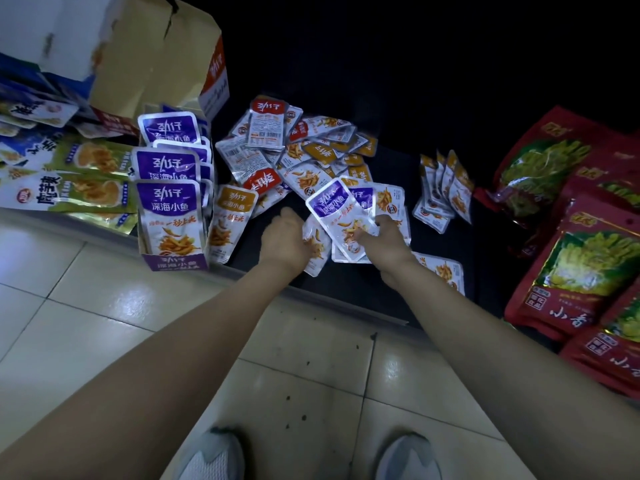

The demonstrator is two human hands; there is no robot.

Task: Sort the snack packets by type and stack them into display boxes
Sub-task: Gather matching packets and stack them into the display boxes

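Note:
A loose heap of small snack packets (pixel 304 150) with red, orange and purple tops lies on a dark shelf. My right hand (pixel 384 237) grips a fan of purple-topped packets (pixel 337 211) at the heap's near edge. My left hand (pixel 285 233) holds a packet (pixel 317 252) just left of that fan; its fingers are hidden under the hand. At the left stands a purple display box (pixel 175 266) with purple packets (pixel 169 202) upright in rows. One orange packet (pixel 230 220) leans against the box's right side.
A small bunch of orange packets (pixel 445 188) stands to the right of the heap. Large red bags (pixel 581 258) fill the right side, green bags (pixel 79 174) and a cardboard carton (pixel 149 53) the left. A tiled floor (pixel 104 306) and my shoes lie below the shelf edge.

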